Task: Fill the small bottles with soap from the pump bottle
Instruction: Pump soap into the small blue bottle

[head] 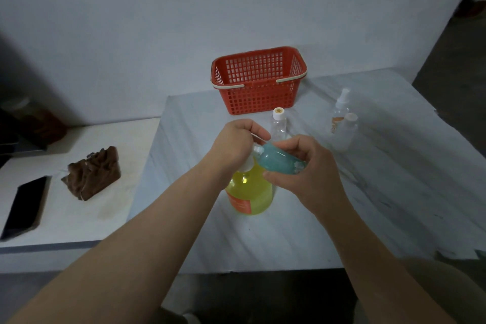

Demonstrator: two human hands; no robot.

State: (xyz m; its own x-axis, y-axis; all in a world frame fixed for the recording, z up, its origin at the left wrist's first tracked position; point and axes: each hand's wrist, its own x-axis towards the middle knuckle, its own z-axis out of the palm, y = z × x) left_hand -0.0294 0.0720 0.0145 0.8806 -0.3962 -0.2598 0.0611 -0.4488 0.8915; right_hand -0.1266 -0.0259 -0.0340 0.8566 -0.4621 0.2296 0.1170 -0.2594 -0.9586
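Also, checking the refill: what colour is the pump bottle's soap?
Yellow soap, clearest in the head view.

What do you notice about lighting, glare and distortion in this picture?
Head view: dim, flat light throughout; a small glare spot on the yellow pump bottle; wide-angle lens stretches the forearms toward the lower corners; the clear bottles at right look hazy.

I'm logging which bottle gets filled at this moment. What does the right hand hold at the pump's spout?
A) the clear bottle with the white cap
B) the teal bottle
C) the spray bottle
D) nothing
B: the right hand grips the teal bottle, tilted with its neck toward the top of the pump bottle, where the left hand sits; the capped clear bottle and the spray bottle stand untouched on the table.
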